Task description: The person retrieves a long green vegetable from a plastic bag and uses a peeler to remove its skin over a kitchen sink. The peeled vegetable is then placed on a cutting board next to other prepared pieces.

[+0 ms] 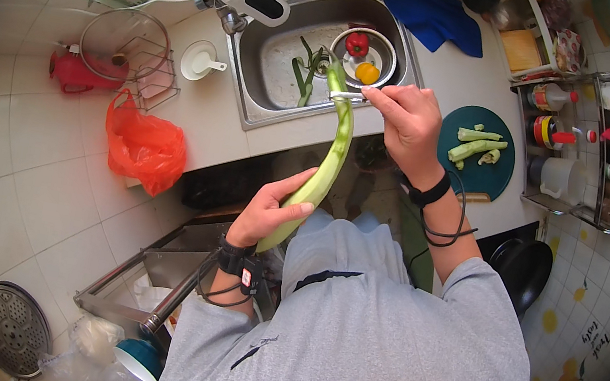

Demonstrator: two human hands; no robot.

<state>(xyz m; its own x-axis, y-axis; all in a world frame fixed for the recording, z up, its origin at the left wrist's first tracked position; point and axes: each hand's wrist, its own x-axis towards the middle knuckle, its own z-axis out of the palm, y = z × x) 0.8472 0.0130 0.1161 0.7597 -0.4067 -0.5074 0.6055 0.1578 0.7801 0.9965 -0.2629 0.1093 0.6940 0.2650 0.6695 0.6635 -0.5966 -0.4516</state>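
Note:
My left hand (pixel 276 207) grips the lower part of a long, curved pale green gourd (pixel 330 164), partly peeled, with darker green patches near its far end. The far tip reaches over the sink's near edge. My right hand (pixel 407 123) is shut on a peeler (pixel 348 95), whose head lies across the gourd near that tip. Long green peels (pixel 301 78) lie in the stainless steel sink (pixel 279 53). Beside them a metal bowl (pixel 391 53) holds a red bell pepper (pixel 357 44) and a yellow bell pepper (pixel 367 73).
A round green cutting board (pixel 485 181) with pale green pieces (pixel 476 151) lies right of the sink, near a bottle rack (pixel 559 206). The faucet (pixel 231 18) arches over the sink's left side. A red plastic bag (pixel 145 149) hangs at the counter's left edge; an open drawer (pixel 143 290) juts out below.

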